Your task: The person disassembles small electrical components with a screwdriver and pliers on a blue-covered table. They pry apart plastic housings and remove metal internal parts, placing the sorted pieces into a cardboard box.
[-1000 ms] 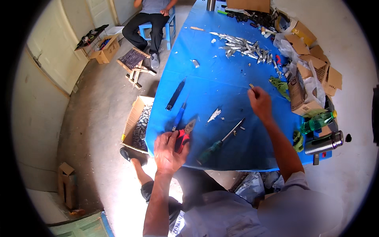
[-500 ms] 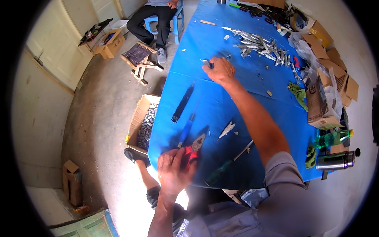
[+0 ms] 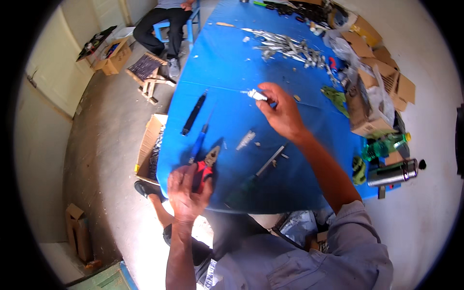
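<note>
My right hand (image 3: 282, 111), above the middle of the table, pinches a small silvery metal part (image 3: 256, 94) between thumb and fingers. Closer to me, my left hand (image 3: 186, 192) is closed round the red handles of a pair of pliers (image 3: 211, 157), whose jaws point away from me. Just beyond the pliers lies a blue-handled screwdriver (image 3: 198, 143), and farther off a long black tool (image 3: 194, 115). A pale metal piece (image 3: 246, 139) rests between my hands. Nearer the front edge is a screwdriver with a dark green handle, its steel shaft (image 3: 270, 161) showing more sharply.
Many silvery metal pieces (image 3: 290, 48) are heaped on the far part of the blue table (image 3: 222, 63). Cardboard boxes (image 3: 362, 106), a green bottle (image 3: 384, 147) and a steel flask (image 3: 394, 174) line the right side. A carton (image 3: 147, 150) stands left of the table; a person (image 3: 164, 24) sits beyond.
My right hand has come back toward me, and the silvery part in it now shows clearly. My left hand stays on the pliers. The whole view has shifted.
</note>
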`<state>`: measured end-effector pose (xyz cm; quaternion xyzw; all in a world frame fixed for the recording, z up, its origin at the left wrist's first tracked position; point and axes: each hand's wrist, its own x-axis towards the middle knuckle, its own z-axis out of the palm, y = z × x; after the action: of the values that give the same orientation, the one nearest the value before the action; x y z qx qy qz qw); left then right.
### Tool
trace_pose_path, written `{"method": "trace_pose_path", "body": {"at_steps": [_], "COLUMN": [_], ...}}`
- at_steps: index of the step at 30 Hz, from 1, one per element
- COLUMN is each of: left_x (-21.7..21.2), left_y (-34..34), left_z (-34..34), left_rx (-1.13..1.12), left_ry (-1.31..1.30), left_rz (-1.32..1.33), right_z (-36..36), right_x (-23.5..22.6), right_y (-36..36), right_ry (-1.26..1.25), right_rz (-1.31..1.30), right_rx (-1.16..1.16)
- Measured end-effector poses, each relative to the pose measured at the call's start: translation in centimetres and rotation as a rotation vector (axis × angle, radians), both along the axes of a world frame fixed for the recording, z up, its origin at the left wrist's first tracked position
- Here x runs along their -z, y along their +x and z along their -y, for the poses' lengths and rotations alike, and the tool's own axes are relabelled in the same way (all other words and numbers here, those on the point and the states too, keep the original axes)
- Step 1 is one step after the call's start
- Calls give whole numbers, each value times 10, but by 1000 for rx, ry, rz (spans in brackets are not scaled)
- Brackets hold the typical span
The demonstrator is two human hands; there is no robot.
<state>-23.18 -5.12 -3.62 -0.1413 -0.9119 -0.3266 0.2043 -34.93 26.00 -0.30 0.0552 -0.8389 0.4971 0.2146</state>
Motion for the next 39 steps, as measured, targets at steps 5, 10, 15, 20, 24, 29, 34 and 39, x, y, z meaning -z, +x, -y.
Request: {"method": "trace_pose_path", "body": {"at_steps": [5,10,15,20,24,29,34,39], "left_x": [8,13,4,-20,-34,-29,-17,-19], "left_y": [0,1,5,29,60,68,64,69], "left_z": [3,3,3,-10,-37,-61,-66,-60], "left_rx": [56,81,52,22,101,127,170,185], "left_ry": [7,-60,-200,-252,-130,-246,-243,-66], "left_rz": [-43,-68,-9,-142,-43,45,98,165], "right_z": [-20,-29,-32,-37,-36,-31,-35,-37], "right_x": [-26,-14,5,32,42,37,41,41], "right_y": [115,187,217,219,216,217,215,214], "right_ry": [182,254,264,312,396,379,383,369], "right_rz": [-16,-6,46,-7,-28,-57,-51,-11], "right_rx": [35,106,145,115,78,133,111,81]}}
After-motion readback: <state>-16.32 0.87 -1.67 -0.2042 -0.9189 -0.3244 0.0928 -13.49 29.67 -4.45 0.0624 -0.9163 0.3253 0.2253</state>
